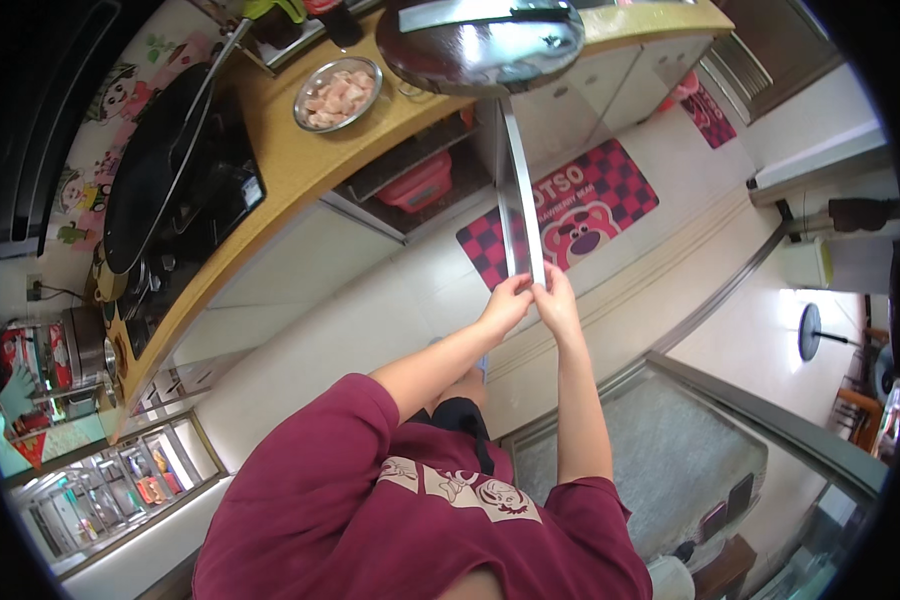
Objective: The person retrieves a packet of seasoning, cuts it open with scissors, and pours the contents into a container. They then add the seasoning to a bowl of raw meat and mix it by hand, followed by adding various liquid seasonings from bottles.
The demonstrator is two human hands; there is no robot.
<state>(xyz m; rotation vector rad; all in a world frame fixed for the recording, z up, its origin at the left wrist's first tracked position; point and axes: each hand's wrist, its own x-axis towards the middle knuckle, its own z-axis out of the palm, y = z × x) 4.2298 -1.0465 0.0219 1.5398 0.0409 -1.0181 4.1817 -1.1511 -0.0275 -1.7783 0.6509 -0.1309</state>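
Note:
Both of my hands are at the free edge of an opened cabinet door, which has a pale metal frame and swings out from under the counter. My left hand pinches the door's lower end from the left. Beside it, my right hand has its fingers around the same edge. Inside the open cabinet, a pink plastic basin sits below a dark shelf or drawer. A metal bowl of pale raw meat pieces rests on the yellow countertop above.
A large black pan covers part of the black stove. A big shiny round object overhangs the counter edge. A checkered floor mat lies beneath the door. A glass-topped table stands at my right.

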